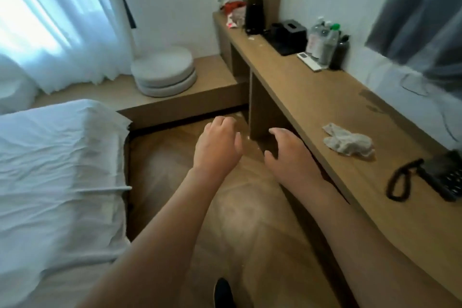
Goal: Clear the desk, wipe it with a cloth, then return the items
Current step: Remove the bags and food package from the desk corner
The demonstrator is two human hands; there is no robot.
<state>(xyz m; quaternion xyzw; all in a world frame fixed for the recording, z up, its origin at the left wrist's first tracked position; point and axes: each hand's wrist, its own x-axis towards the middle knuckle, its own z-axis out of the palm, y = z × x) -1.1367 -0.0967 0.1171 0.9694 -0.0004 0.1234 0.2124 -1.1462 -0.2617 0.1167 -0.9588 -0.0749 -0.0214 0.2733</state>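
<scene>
A long wooden desk (312, 97) runs along the right wall. A crumpled grey-white cloth (348, 141) lies on it near the front. Beyond it stand several plastic bottles (323, 41), a white remote (309, 61), a black tray with a tissue box (287, 36), a black kettle (254, 16) and red-and-white packets (235, 12). A black telephone (435, 177) with a coiled cord sits at the near right. My left hand (217, 144) and my right hand (290, 152) hover over the floor left of the desk, fingers loosely curled, holding nothing.
A bed with white sheets (55, 182) fills the left. A low wooden platform (205, 87) carries stacked round white cushions (163, 74) by the sheer curtain (62, 20). A grey curtain (420, 7) hangs at the upper right. A narrow strip of wooden floor (237, 220) separates bed and desk.
</scene>
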